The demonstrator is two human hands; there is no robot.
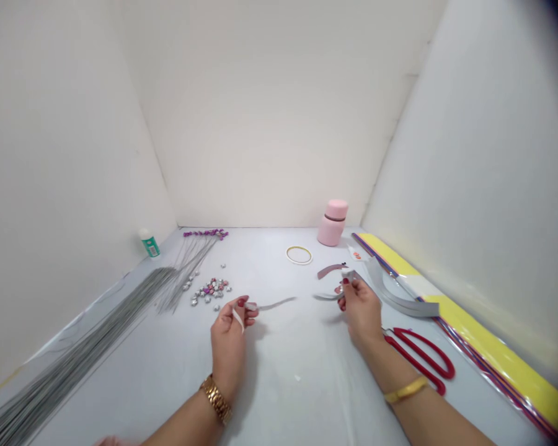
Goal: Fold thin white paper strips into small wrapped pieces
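Note:
My left hand (pixel 229 337) is closed, pinching a narrow silvery-white paper strip (pixel 278 303) between thumb and fingers. One end of that strip points right and a white end hangs below the thumb. Across a gap, my right hand (pixel 361 311) pinches another silvery strip (pixel 326 297), whose free end reaches left toward the first. Some white material also shows above the right fingertips. Under the right wrist lie red-handled scissors (pixel 428 356), their blades mostly hidden by the hand. A mauve strip (pixel 331 270) rests just behind the right hand.
Small folded stars (pixel 211 288) lie left of my left hand, near a long bundle of grey wires (pixel 88 344) and purple-tipped stems (pixel 207 233). Behind are a glue stick (pixel 149 243), tape roll (pixel 299 254) and pink bottle (pixel 332 223). Grey strips (pixel 400 300) and yellow sheets (pixel 483 334) line the right.

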